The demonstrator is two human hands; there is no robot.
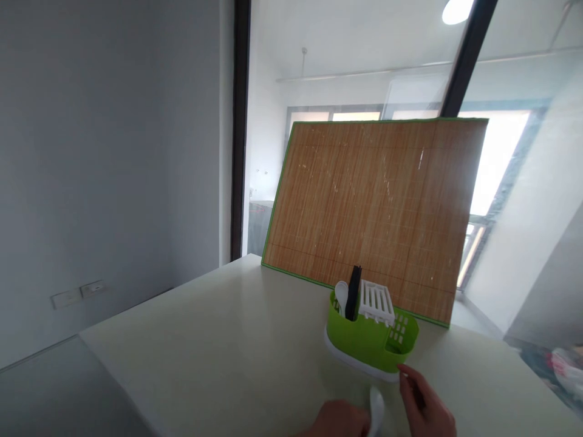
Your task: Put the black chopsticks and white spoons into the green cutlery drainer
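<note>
Two bare hands are working at the near edge of a pale table (218, 352), just in front of a lime-green plastic cutlery caddy (371, 340).

The left hand (339, 422) is curling around a white plastic spoon (376, 411), its bowl pointing toward the caddy; the right hand (426, 406) is hovering just beside it, fingers loosely parted, holding nothing. Inside the caddy are standing another white spoon (341, 295), a black utensil (353, 291) and a white slotted insert (377, 302). Behind the caddy a green-edged bamboo mat (378, 206) is leaning upright.
</note>
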